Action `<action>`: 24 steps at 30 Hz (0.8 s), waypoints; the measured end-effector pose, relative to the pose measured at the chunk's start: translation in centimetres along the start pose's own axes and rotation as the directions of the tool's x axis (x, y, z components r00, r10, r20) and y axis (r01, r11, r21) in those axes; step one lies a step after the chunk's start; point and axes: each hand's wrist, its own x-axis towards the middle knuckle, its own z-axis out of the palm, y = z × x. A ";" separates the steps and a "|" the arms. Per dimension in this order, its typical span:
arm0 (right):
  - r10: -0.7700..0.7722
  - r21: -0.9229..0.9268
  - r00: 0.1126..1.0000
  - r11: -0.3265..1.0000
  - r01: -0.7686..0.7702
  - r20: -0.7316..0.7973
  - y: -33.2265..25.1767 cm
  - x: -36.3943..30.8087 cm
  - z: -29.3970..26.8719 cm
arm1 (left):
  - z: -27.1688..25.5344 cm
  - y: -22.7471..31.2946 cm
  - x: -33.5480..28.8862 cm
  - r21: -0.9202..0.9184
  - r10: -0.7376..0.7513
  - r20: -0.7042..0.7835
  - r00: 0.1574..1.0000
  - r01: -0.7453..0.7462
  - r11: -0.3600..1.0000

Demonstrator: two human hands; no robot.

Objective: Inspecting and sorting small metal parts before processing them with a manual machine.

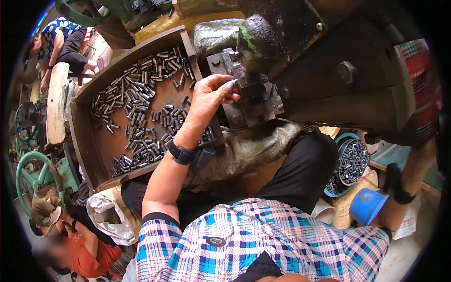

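Pinching a small metal piece (234,82), the left hand (217,91) has its grip clamped on it, thumb against fingertip, at the left side of a dark metal block (256,91). To the left, a brown tray (84,141) holds many metal tubes (141,89). At right, the right hand (425,155) is blurred near red checked cloth (423,70); its grip cannot be told. Nearer stands a blue bucket (369,207).
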 end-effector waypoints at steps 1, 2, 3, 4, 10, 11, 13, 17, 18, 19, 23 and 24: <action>0.032 0.004 0.995 0.999 -0.032 -0.099 -2.2 -2.2 9.5 | 1.3 -0.2 0.8 0.079 0.004 -0.006 1.000 -0.004 0.997; 0.049 0.032 0.986 0.999 -0.044 -0.159 -2.6 -3.6 16.4 | 1.2 -0.5 0.5 0.134 0.046 -0.046 0.998 -0.039 0.990; 0.041 0.018 0.974 0.999 -0.038 -0.225 2.9 -4.7 11.4 | 1.3 -0.4 0.3 0.121 0.055 -0.050 0.997 -0.049 0.992; 0.028 0.043 0.965 0.999 -0.017 -0.261 4.0 -7.0 13.7 | 2.2 -0.7 0.8 0.270 0.132 -0.049 0.990 -0.114 0.956; -0.112 -0.048 0.978 0.993 0.105 -0.177 2.6 -6.3 16.3 | 1.7 0.0 0.2 0.309 0.121 -0.079 0.989 -0.092 0.947; 0.140 0.517 0.956 0.856 0.014 -0.257 0.1 -4.6 16.7 | 0.4 0.0 -0.6 0.355 0.157 -0.082 0.984 -0.119 0.927; -0.296 -0.136 0.941 0.951 0.276 -0.161 -1.8 -2.5 13.2 | -0.6 0.9 -2.2 0.492 0.085 -0.025 0.996 -0.062 0.868; -0.527 -0.627 0.843 0.623 0.467 0.104 -1.6 -2.9 13.4 | -2.6 1.8 -7.2 0.552 0.174 -0.188 0.967 -0.043 0.833; -0.515 -0.612 0.855 0.656 0.442 0.065 -1.5 -3.2 14.1 | -4.0 1.4 -8.2 0.554 0.194 -0.196 0.961 -0.054 0.831; -0.502 -0.603 0.864 0.679 0.419 0.035 -1.9 -3.5 14.8 | -4.8 1.6 -9.2 0.539 0.164 -0.230 0.959 -0.015 0.842; -0.446 -0.567 0.890 0.758 0.322 -0.091 -4.2 -4.4 17.2 | -7.1 1.6 -12.3 0.941 0.210 -0.037 0.977 -0.037 0.337; -0.431 -0.557 0.894 0.775 0.298 -0.123 -4.9 -4.7 17.7 | -7.1 1.6 -12.7 0.967 0.184 -0.009 0.983 -0.039 0.253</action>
